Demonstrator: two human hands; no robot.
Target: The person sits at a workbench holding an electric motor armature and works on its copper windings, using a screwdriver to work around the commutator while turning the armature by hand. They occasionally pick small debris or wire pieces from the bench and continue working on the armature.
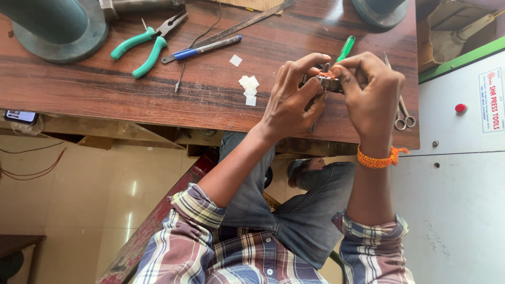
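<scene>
Both hands, left (292,100) and right (368,97), pinch a small round copper-wound metal part (327,80) above the brown wooden desk (105,84); a slipping grip could drop it.

Bright even daylight, sharp focus, glare on floor (131,189).

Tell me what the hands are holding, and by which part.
Both hands, left hand and right hand, pinch a small round metal part with orange windings between them, fingers on its opposite sides.
</scene>
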